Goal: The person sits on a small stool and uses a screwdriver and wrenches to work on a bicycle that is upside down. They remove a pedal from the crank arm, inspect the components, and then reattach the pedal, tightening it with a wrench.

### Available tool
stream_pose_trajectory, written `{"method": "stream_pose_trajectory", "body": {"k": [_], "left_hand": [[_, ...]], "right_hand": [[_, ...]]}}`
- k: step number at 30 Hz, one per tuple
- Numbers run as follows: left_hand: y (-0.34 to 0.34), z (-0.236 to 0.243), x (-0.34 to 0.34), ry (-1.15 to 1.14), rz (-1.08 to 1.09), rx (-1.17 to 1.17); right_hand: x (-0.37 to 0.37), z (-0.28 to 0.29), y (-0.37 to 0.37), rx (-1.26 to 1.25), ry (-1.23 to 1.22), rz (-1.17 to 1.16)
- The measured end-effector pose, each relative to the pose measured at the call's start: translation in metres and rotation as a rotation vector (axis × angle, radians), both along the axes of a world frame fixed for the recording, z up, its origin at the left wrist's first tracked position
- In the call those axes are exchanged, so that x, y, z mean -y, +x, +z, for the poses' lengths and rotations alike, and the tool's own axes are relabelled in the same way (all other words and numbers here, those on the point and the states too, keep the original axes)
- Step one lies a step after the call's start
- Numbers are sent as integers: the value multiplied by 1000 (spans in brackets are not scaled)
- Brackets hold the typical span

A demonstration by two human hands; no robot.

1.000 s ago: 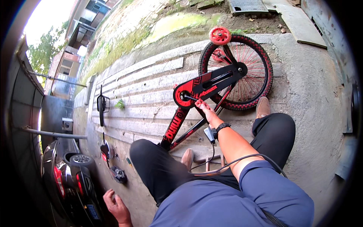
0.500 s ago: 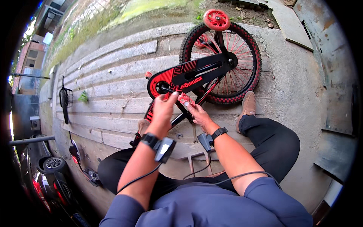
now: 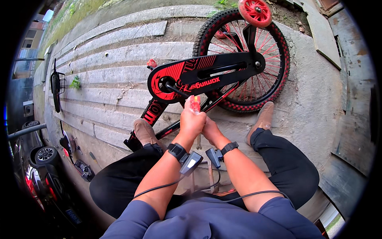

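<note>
A small upturned bicycle with a black and red chain guard (image 3: 223,72) lies in front of me. Its black crank arm (image 3: 177,91) reaches down toward my hands. My left hand (image 3: 191,122) is closed around a red bicycle pedal (image 3: 195,104), which stands up from the fingers close to the crank's end. Whether the pedal touches the crank, I cannot tell. Pressed against the left hand is my right hand (image 3: 211,131), its fingers curled and mostly hidden, so what they hold does not show. A second red pedal (image 3: 151,63) sticks out beyond the chain guard.
The rear wheel (image 3: 274,85) has red spokes and a red training wheel (image 3: 255,12). A wrench (image 3: 198,141) lies on the ground below my hands, near a hammer (image 3: 211,171). My shoes flank the frame. Farther left are another small bike (image 3: 55,89) and a parked car (image 3: 43,175).
The pedal has passed from my right fingers into my left hand and now points upward. My hands have come together, and the view has shifted closer to the bicycle.
</note>
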State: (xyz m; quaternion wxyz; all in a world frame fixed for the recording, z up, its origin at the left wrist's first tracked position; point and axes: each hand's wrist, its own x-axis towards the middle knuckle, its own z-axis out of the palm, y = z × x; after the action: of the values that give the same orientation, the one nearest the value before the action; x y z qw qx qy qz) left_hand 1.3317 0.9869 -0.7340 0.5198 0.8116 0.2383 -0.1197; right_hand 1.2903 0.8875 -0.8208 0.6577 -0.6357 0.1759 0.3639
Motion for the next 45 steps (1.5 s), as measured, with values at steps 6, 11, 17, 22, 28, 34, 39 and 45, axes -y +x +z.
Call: {"method": "stream_pose_trajectory", "body": {"k": [6,11,17,22,28,34,39,45], "left_hand": [[16,7,-7,80,-226,142],[38,38,-2,194,-366,42],[40,40,-15,364,-533,114],[38,42,-13,323,-519,145],[40,48,-14,348,-563,115],[40,47,-14,348,-570,138],[42,49,-16,365,-614,148],[42,48,-16,410,-667,119]], "right_hand": [[17,14,29,256,-231,175],[39,17,52,341,-321,269],[60,52,79,484,-530,493],[93,76,133,733,-722,840],[97,99,174,731,-760,1056],[112,97,205,710,-567,996],[104,110,234,739,-529,991],[55,139,275,935,-560,1158]]}}
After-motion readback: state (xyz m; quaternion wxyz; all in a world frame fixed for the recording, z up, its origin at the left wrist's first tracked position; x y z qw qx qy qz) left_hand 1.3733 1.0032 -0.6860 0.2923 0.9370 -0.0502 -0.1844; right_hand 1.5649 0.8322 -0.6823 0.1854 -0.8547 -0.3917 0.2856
